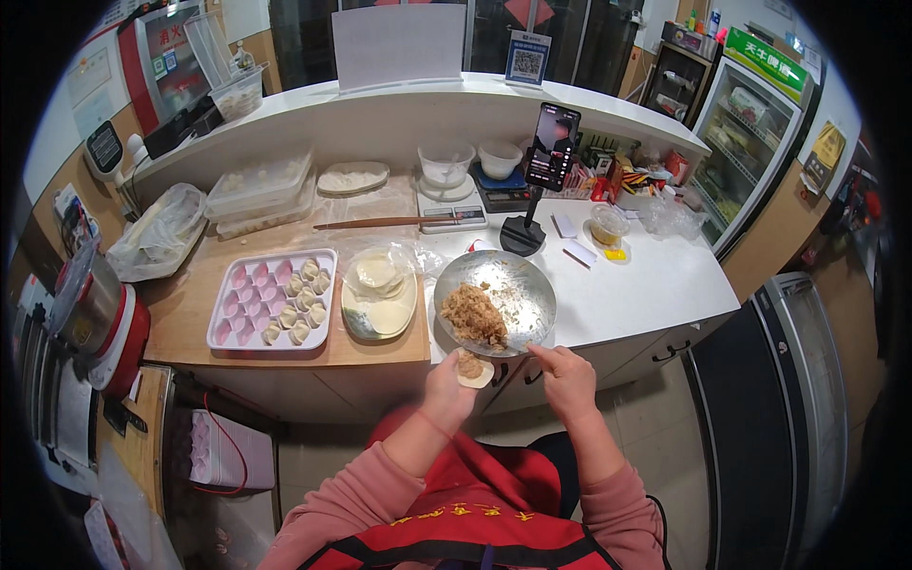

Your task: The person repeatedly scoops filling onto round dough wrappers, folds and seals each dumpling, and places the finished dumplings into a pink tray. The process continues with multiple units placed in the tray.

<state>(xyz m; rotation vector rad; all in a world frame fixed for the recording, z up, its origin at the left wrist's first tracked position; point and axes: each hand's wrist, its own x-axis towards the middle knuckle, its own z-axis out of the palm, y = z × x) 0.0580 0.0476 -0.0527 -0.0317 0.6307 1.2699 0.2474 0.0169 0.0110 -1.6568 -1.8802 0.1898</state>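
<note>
In my left hand [449, 392] lies a round dumpling wrapper [476, 373] with meat filling on it, just below the rim of a metal bowl [527, 299]. Brown minced filling [474, 317] is heaped on the bowl's left side. My right hand [568, 374] is at the bowl's lower right edge, its thumb and forefinger pinched together on something small and pale that I cannot identify. Left of the bowl, a plate [377, 317] holds a stack of round wrappers [379, 273], partly under clear plastic. A white tray [271, 345] with pink compartments holds several folded dumplings [300, 333] on its right side.
A phone [553, 146] on a black stand rises behind the bowl. A wooden rolling pin [367, 223] rests across to a kitchen scale [456, 219]. Lidded plastic boxes [260, 178] stand at the back left. A small tub [609, 224] and folded papers [581, 253] lie right of the stand.
</note>
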